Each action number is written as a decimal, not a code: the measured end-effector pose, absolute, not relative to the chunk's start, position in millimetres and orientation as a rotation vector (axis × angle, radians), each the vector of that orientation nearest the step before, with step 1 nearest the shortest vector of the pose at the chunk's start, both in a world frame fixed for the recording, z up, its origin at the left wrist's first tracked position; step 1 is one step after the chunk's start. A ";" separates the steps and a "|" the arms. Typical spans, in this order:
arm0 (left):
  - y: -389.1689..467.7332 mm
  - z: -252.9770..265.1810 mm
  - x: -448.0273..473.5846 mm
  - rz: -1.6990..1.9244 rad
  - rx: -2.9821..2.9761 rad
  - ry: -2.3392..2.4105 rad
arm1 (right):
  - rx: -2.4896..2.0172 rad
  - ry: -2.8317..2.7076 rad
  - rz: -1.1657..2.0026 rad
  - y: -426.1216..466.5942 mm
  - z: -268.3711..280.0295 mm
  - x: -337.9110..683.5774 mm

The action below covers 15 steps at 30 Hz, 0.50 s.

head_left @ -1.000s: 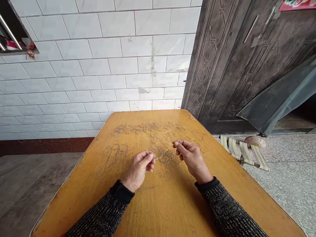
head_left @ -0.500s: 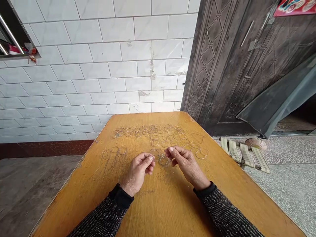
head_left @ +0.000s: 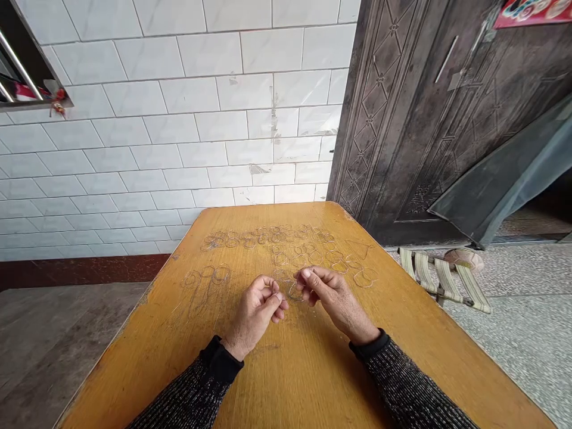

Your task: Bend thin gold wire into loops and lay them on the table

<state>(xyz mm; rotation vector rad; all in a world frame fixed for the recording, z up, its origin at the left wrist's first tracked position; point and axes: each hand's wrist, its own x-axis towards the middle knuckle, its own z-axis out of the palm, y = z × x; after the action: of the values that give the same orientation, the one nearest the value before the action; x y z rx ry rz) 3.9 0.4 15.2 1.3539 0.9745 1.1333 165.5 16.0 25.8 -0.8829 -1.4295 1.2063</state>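
A thin wire piece bent into loops (head_left: 295, 291) is pinched between my two hands above the middle of the yellow wooden table (head_left: 290, 369). My left hand (head_left: 257, 313) grips its left end with thumb and forefinger. My right hand (head_left: 333, 298) grips its right end the same way. The fingertips of both hands are close together. Several more looped wire shapes (head_left: 286, 244) lie spread over the far half of the table, with a small group (head_left: 208, 277) at the left and a heart-like shape (head_left: 366, 277) at the right.
A white tiled wall (head_left: 179, 119) stands behind the table. To the right is a dark carved door (head_left: 424, 119) with a grey curtain (head_left: 504, 179). A folding stool (head_left: 442, 277) rests on the speckled floor at the right.
My right hand has moved left toward my left hand, folding the wire loops together into a tighter bunch between the fingertips. The view has tilted slightly.
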 end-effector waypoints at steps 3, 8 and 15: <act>0.2 15.0 4.8 1.150 1.316 0.973 | -0.856 -1.417 1.304 16.3 23.1 162.9; 0.6 12.7 5.8 1.171 1.265 0.937 | -0.849 -1.286 1.464 16.8 19.1 156.5; 0.5 13.9 4.3 1.103 1.352 0.957 | -0.822 -1.361 1.483 15.3 18.1 155.4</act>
<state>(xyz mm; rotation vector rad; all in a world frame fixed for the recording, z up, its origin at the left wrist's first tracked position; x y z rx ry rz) 4.3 0.5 13.9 1.3521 0.9570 1.1033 155.4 15.3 18.1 -0.8218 -1.3606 1.4825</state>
